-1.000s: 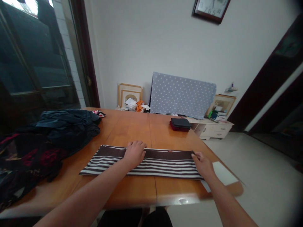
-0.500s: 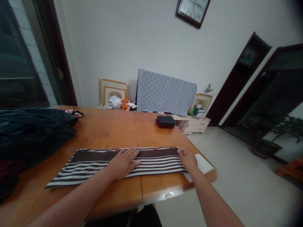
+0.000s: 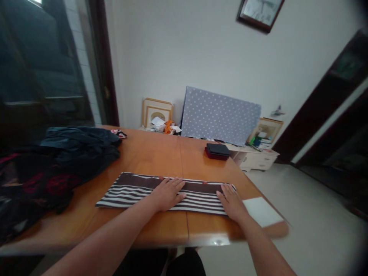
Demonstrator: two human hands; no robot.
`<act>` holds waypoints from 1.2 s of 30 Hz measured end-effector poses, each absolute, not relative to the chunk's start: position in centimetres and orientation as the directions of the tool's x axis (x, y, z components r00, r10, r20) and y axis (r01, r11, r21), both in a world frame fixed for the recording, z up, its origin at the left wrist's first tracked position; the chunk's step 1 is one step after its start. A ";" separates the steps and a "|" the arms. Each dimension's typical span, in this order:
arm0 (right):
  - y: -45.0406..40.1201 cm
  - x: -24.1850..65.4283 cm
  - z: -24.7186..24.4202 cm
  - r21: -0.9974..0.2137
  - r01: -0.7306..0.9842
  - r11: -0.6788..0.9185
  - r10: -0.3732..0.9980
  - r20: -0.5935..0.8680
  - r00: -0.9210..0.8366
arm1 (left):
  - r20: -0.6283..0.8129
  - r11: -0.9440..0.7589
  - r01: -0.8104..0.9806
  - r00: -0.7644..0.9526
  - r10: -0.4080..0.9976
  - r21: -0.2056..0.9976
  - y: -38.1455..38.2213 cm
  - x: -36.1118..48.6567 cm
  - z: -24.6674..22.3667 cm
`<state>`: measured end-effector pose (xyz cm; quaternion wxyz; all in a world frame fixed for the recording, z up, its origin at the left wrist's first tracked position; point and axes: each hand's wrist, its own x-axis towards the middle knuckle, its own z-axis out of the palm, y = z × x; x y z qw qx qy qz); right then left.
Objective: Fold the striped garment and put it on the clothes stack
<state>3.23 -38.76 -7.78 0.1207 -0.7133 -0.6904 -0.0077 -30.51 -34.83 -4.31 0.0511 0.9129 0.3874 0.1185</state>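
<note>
At the front, two knees in black cloth (image 3: pixel 186 264) show below the edge of the shiny orange-brown wooden table (image 3: pixel 201 230). The long folded cloth with brown and white stripes (image 3: pixel 129 191) lies flat across the near part of the table. The left hand (image 3: pixel 168 193) is open and flat on the middle of it, palm down, and holds nothing. It was pressing there half a second ago too. The right hand (image 3: pixel 232 201) is what has changed: it was pinching the far right corner, but now it has let go and lies flat on the right end, fingers a bit apart. A pale flat sheet (image 3: pixel 261 212) is on the table just right of that hand. To the left is a big messy heap of dark clothes (image 3: pixel 83 149), with a small red, white and black cloth (image 3: pixel 119 133) at its back. Farther off, a small stack of black and dark red folded things (image 3: pixel 217 149) sits near the right edge. Behind the table are a grey cloth with white dots (image 3: pixel 221 115) and a low white cabinet (image 3: pixel 258 160). A brown-framed clock (image 3: pixel 260 14) hangs high on the wall.
</note>
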 end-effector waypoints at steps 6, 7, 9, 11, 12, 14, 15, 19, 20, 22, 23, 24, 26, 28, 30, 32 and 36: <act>-37.2 6.6 -12.1 -0.050 0.998 0.037 0.971 0.239 -0.024 | 0.132 -0.668 0.715 0.657 0.743 0.205 -35.5 -31.7 -3.4; -36.9 7.3 -12.6 -0.021 0.998 0.051 0.965 0.258 -0.044 | 0.136 -0.650 0.733 0.636 0.760 0.199 -35.8 -32.3 -3.2; -36.3 8.7 -13.6 0.061 0.988 0.142 0.954 0.257 -0.153 | 0.163 -0.603 0.777 0.581 0.797 0.181 -36.4 -34.0 -3.2; -35.6 10.1 -14.3 0.137 0.964 0.230 0.936 0.240 -0.257 | 0.194 -0.554 0.817 0.524 0.829 0.159 -37.0 -36.2 -3.4; -35.3 10.6 -14.6 0.164 0.952 0.260 0.924 0.245 -0.294 | 0.207 -0.530 0.835 0.498 0.842 0.147 -37.2 -37.4 -3.6; -34.9 11.3 -15.0 0.201 0.931 0.304 0.897 0.269 -0.351 | 0.222 -0.486 0.865 0.453 0.864 0.126 -37.5 -39.9 -3.9; -34.9 11.4 -15.2 0.213 0.924 0.318 0.883 0.289 -0.370 | 0.221 -0.464 0.878 0.432 0.874 0.119 -37.6 -41.1 -4.0; -35.3 11.1 -15.4 0.246 0.915 0.318 0.857 0.338 -0.389 | 0.133 -0.324 0.934 0.305 0.943 0.153 -36.8 -45.4 -3.9; -35.4 11.0 -15.4 0.251 0.917 0.311 0.862 0.332 -0.383 | 0.110 -0.269 0.949 0.253 0.961 0.166 -36.5 -46.2 -3.7; -35.5 10.9 -15.4 0.252 0.922 0.293 0.877 0.313 -0.364 | 0.113 -0.157 0.970 0.138 0.984 0.184 -36.1 -47.4 -3.4; -35.5 11.0 -15.4 0.249 0.925 0.286 0.884 0.305 -0.355 | 0.139 -0.121 0.974 0.095 0.986 0.190 -36.0 -47.7 -3.3; -35.5 11.0 -15.4 0.247 0.927 0.281 0.888 0.300 -0.349 | 0.174 -0.107 0.975 0.073 0.982 0.196 -36.0 -47.9 -3.2; -35.6 11.0 -15.3 0.242 0.928 0.283 0.891 0.293 -0.348 | 0.226 -0.161 0.968 0.115 0.967 0.193 -36.3 -47.9 -3.4; -35.7 11.0 -15.2 0.233 0.930 0.284 0.894 0.285 -0.345 | 0.206 -0.244 0.952 0.206 0.957 0.182 -36.8 -47.9 -3.7; -35.9 10.8 -15.0 0.216 0.935 0.280 0.898 0.286 -0.335 | 0.132 -0.266 0.945 0.243 0.961 0.192 -37.3 -48.1 -4.1; -36.1 10.7 -15.0 0.200 0.940 0.275 0.899 0.294 -0.325 | 0.059 -0.233 0.949 0.225 0.973 0.212 -37.4 -48.4 -4.3; -36.2 10.3 -14.7 0.160 0.950 0.267 0.907 0.292 -0.303 | 0.038 -0.198 0.962 0.195 0.980 0.189 -37.1 -48.7 -4.0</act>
